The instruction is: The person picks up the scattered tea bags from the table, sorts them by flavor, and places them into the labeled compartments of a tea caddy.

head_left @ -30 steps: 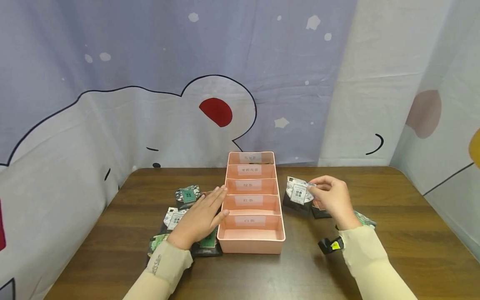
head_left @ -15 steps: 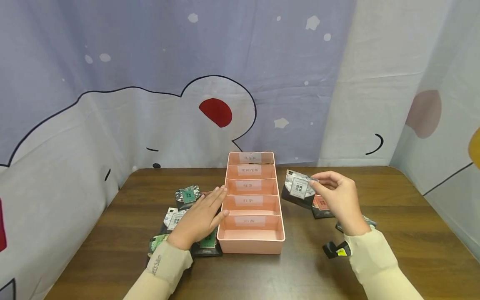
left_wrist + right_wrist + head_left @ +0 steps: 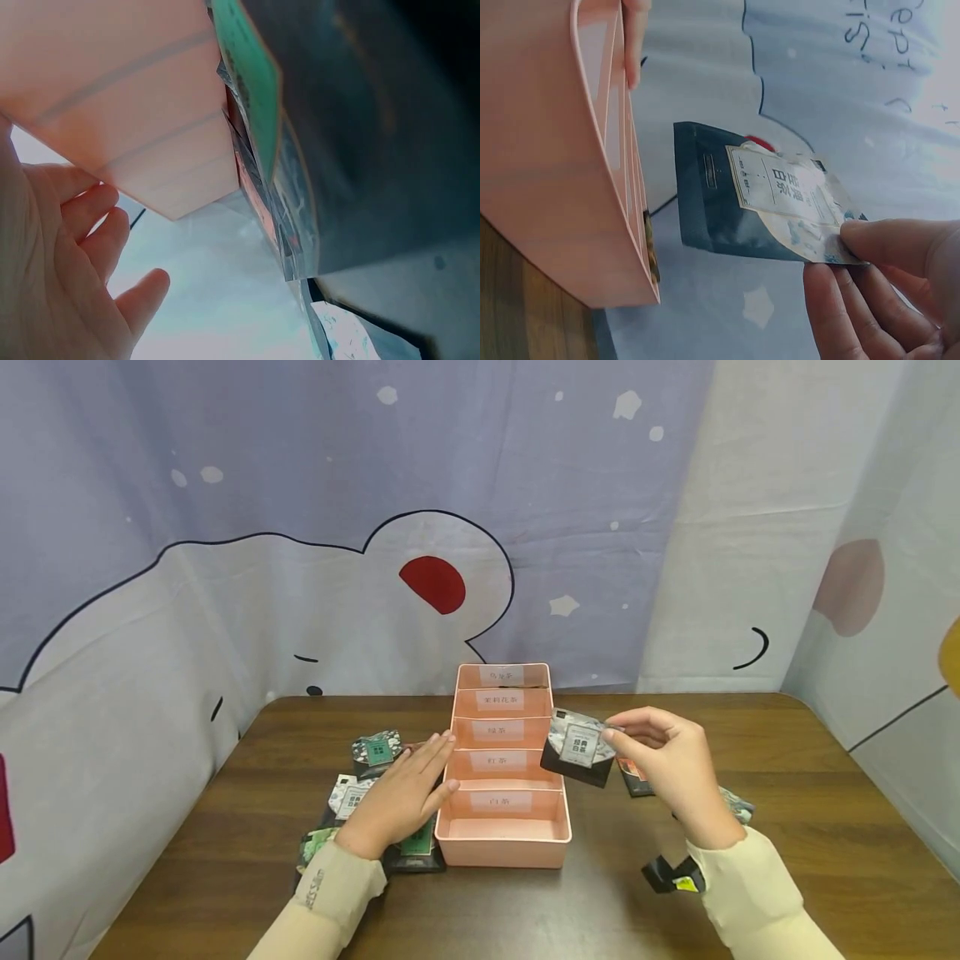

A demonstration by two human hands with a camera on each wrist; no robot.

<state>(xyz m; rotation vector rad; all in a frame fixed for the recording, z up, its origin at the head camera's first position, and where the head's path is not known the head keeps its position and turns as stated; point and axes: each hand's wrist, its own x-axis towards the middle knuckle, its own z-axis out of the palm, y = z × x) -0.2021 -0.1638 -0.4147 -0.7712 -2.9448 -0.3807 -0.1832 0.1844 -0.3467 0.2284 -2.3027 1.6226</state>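
Observation:
My right hand (image 3: 671, 768) pinches a black-and-white tea packet (image 3: 579, 747) by its upper right corner. The packet hangs tilted in the air, overlapping the right wall of a pink divided box (image 3: 498, 853) in the head view. Its pale label (image 3: 784, 184) shows in the right wrist view. White paper labels with Chinese writing mark the box's compartments, which run front to back. My left hand (image 3: 401, 802) lies with its fingers extended along the box's left side, fingertips at the rim. In the left wrist view, the fingers (image 3: 101, 240) touch the pink wall.
Left of the box lie several tea packets, among them a green-labelled one (image 3: 377, 750) and a white-labelled one (image 3: 349, 795), partly under my left arm. On the right are a red-labelled packet (image 3: 634, 777), another packet (image 3: 737, 804) and a small black object with yellow (image 3: 675, 875). A curtain hangs behind the table.
My right hand has lifted the white-labelled tea packet off the table and carried it left to the box's edge. The red-labelled packet is uncovered. My left hand has stayed still.

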